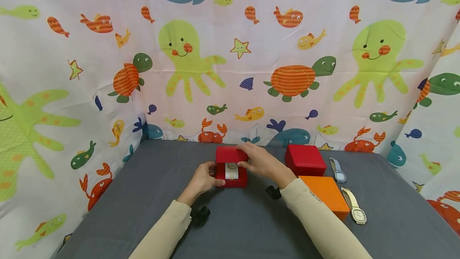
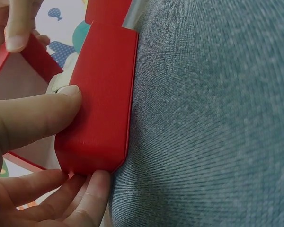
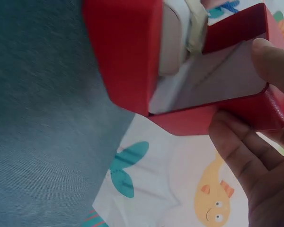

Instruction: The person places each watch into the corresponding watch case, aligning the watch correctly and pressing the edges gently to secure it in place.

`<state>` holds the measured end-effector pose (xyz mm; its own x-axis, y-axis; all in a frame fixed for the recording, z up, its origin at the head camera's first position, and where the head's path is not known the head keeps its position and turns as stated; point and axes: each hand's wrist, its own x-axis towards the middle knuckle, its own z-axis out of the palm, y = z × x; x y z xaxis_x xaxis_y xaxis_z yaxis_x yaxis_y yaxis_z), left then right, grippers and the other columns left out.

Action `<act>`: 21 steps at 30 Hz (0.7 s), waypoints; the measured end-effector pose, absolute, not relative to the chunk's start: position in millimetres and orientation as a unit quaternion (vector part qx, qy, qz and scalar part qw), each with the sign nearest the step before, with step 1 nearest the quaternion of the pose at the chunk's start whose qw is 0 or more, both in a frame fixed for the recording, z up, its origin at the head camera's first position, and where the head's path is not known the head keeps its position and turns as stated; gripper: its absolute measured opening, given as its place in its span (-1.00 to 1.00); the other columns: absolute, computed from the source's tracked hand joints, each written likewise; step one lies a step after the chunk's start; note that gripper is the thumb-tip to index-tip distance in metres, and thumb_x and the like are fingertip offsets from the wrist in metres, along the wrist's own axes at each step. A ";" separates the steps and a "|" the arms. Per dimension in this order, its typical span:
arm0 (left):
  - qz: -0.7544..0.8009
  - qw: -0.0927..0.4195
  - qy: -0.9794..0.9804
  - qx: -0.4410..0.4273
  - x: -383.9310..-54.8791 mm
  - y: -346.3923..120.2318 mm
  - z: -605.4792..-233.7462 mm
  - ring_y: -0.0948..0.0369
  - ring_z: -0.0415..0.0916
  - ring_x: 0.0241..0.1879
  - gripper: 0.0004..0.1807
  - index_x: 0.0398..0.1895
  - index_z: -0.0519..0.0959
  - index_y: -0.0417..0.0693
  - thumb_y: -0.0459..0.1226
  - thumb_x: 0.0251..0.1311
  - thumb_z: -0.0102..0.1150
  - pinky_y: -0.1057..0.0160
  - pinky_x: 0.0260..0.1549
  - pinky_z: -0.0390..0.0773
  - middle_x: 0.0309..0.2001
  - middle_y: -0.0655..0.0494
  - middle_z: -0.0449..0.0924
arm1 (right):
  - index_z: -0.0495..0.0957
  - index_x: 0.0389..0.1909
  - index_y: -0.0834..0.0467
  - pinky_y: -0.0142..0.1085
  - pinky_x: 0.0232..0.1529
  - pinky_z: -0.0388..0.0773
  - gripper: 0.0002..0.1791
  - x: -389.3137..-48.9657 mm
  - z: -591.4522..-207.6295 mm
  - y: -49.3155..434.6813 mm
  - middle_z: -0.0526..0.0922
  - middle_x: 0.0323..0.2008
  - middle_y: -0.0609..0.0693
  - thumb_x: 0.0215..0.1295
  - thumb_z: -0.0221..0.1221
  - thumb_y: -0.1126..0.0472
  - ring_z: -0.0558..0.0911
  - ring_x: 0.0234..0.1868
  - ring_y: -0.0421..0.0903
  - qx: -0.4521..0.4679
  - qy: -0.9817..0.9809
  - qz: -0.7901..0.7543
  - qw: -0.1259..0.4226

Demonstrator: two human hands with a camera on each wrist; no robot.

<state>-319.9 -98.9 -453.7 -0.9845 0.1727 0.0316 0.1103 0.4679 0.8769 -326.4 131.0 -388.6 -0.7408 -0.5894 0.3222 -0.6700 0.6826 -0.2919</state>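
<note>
A small red watch box [image 1: 241,182] stands at the middle of the grey table, its hinged lid [image 1: 225,154] raised. Inside sits a watch [image 1: 231,166] with a gold-toned case and pale strap, wrapped on a white cushion [image 3: 174,40]. My left hand [image 1: 202,180] grips the box base from the left, thumb at the front wall and fingers at the side, as the left wrist view shows. On the other side, my right hand [image 1: 265,162] pinches the lid's edge, thumb inside and fingers behind it.
To the right stand a shut red box [image 1: 305,160] and an orange box [image 1: 321,195] in front of it. Beside them lie a silver-toned watch [image 1: 338,171] and a gold-toned watch [image 1: 355,208]. A sea-animal curtain [image 1: 230,63] rises behind the grey table [image 1: 143,195].
</note>
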 end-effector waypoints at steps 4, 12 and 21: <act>0.509 0.031 0.856 0.082 -319.4 -99.7 -453.6 0.03 0.54 -0.12 -0.31 0.14 0.43 -0.33 -0.38 -0.14 0.50 0.07 -0.16 0.60 -0.04 -0.12 0.57 | 0.41 0.20 0.07 -0.34 -0.13 0.59 -0.40 -319.0 -398.2 129.5 0.46 -0.05 -0.07 0.11 0.37 0.15 0.50 -0.10 -0.19 0.364 -0.908 0.170 0.121; 0.519 0.035 0.850 0.081 -319.0 -100.4 -453.2 0.03 0.55 -0.10 -0.30 0.17 0.40 -0.31 -0.39 -0.11 0.47 0.08 -0.16 0.61 0.00 -0.12 0.56 | 0.44 0.06 0.08 -0.32 -0.14 0.59 -0.45 -307.0 -412.4 123.4 0.45 -0.11 -0.06 0.04 0.42 0.14 0.50 -0.15 -0.18 0.379 -0.901 0.129 0.169; 0.519 0.040 0.850 0.080 -317.6 -101.1 -452.1 0.03 0.55 -0.08 -0.26 0.19 0.38 -0.32 -0.37 -0.12 0.49 0.09 -0.16 0.60 -0.01 -0.12 0.56 | 0.43 0.03 0.02 -0.35 -0.18 0.57 -0.47 -300.5 -426.2 120.6 0.42 -0.14 -0.08 0.04 0.42 0.11 0.46 -0.20 -0.21 0.364 -0.904 0.108 0.195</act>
